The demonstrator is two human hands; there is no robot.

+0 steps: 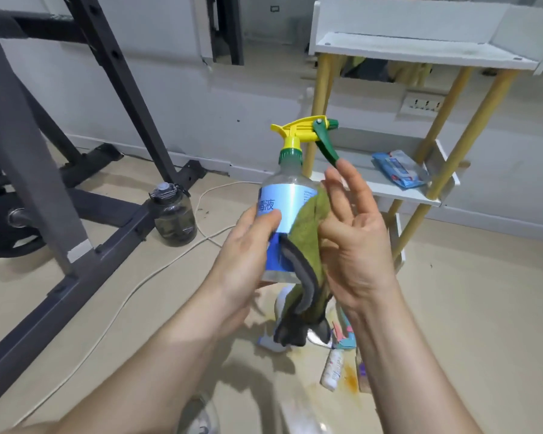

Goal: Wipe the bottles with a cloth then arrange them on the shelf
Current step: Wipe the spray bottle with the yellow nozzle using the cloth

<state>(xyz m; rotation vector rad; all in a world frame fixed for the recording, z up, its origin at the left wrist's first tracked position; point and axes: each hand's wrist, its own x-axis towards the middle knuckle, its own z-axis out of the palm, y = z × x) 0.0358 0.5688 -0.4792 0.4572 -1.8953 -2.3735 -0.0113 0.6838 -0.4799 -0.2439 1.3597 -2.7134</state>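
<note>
A clear spray bottle (287,195) with a blue label and a yellow and green trigger head is held upright in mid-air. My left hand (245,255) grips its lower body, thumb across the label. My right hand (355,239) presses a green and grey cloth (308,261) against the bottle's right side with the palm, fingers spread straight. The cloth's tail hangs down below the bottle. On the floor underneath lie several more bottles (333,368), partly hidden by the cloth and my arms. The white shelf (420,51) with yellow legs stands behind, to the right.
A blue packet (398,167) lies on the shelf's middle board. A dark water jug (174,214) stands on the floor by a black metal gym frame (85,170) at left. A white cable (123,305) runs across the beige floor.
</note>
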